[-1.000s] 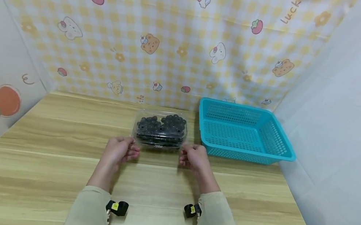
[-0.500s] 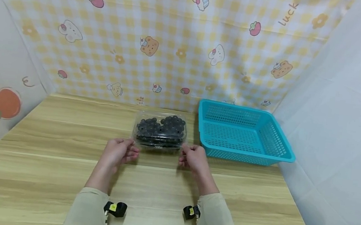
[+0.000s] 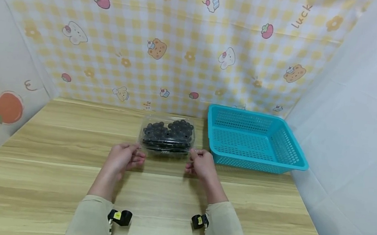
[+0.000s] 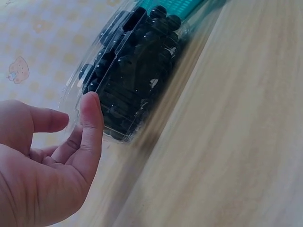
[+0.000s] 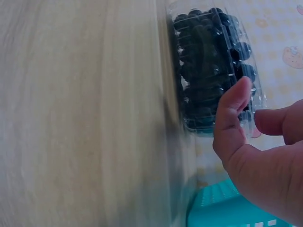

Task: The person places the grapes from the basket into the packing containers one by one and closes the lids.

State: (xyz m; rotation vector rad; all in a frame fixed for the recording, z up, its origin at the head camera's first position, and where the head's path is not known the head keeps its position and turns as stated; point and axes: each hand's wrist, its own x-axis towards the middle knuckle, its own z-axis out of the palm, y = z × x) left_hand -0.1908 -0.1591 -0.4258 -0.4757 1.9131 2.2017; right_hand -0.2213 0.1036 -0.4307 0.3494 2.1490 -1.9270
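A clear plastic box (image 3: 167, 141) with a lid stands on the wooden table near the back wall. Dark round grapes (image 3: 181, 129) fill it in clusters. At its front left corner, my left hand (image 3: 123, 158) pinches the clear rim between thumb and forefinger. My right hand (image 3: 203, 165) does the same at the front right corner. In the left wrist view the left thumb and forefinger (image 4: 92, 111) lie on either side of the rim. The right wrist view has the right forefinger (image 5: 232, 111) curled against the box's end, with the thumb opposite.
A turquoise perforated plastic basket (image 3: 256, 163) stands right of the box, close to my right hand. Behind the table (image 3: 159, 202) hangs a yellow checked cloth (image 3: 179, 74). White sheets (image 3: 350, 123) enclose both sides.
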